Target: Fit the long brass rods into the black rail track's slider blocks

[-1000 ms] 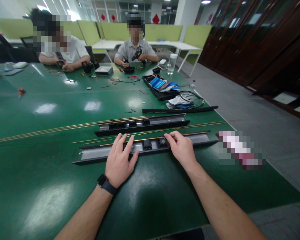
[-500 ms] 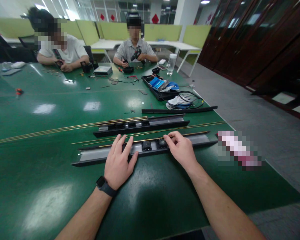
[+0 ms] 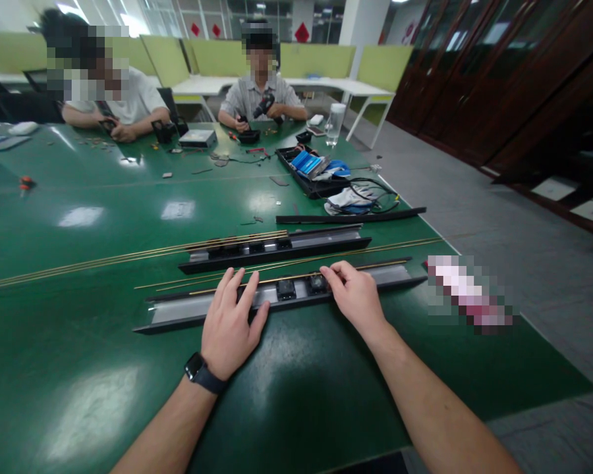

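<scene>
A long black channel (image 3: 178,312) with a pale inner floor lies across the table in front of me. Small square black blocks (image 3: 285,289) sit inside it. Along its far wall runs a thin brass-coloured rod (image 3: 296,278). My right hand (image 3: 353,293) is closed, thumb and forefinger pinching the rod near the right-hand block. My left hand (image 3: 232,322) lies over the channel, fingers stretched and apart, fingertips at the far wall by the rod. What lies beneath that palm is hidden.
Behind lies a second black channel (image 3: 277,253), with brass rods (image 3: 128,255) across its left end. Farther back are a black strip (image 3: 350,216), gloves (image 3: 350,199) and a black tray (image 3: 309,187) of parts. Two people work across the green table (image 3: 103,210); one holds a drill (image 3: 263,105).
The view has shifted slightly, so the scene sits a little farther left. Both hands keep nearly the same places on the channel and rod.
</scene>
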`<state>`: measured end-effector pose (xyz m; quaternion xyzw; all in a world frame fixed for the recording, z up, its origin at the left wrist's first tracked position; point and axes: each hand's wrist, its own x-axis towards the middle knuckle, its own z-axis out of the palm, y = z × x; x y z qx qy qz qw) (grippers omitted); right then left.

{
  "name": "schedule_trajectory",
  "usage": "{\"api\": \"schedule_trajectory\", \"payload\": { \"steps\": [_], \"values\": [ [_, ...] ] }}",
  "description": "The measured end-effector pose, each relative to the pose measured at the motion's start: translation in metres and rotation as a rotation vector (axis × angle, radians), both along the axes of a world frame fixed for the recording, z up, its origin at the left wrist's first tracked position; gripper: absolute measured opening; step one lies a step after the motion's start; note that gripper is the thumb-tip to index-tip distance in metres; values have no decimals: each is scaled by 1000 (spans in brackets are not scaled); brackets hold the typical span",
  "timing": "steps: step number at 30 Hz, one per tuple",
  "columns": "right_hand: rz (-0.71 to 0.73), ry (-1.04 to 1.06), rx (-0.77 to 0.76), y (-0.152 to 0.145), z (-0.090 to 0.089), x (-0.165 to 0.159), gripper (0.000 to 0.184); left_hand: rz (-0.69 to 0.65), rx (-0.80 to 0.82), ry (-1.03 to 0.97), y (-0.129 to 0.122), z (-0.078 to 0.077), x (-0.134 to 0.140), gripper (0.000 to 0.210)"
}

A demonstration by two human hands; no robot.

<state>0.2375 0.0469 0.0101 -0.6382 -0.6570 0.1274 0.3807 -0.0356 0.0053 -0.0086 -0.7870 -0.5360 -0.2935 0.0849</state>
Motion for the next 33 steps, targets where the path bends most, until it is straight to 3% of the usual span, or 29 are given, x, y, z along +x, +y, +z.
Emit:
{"api": "schedule_trajectory", "payload": {
  "steps": [11, 28, 33],
  "values": [
    [9, 46, -17, -2, 2, -1, 33, -9, -13, -23, 1, -1, -1, 64],
    [7, 9, -7, -1, 1, -3, 43, -5, -21, -15, 0, 0, -1, 65],
    [-4, 57, -26, -2, 3, -4, 37, -2, -10, -5, 0, 0, -2, 66]
  ]
}}
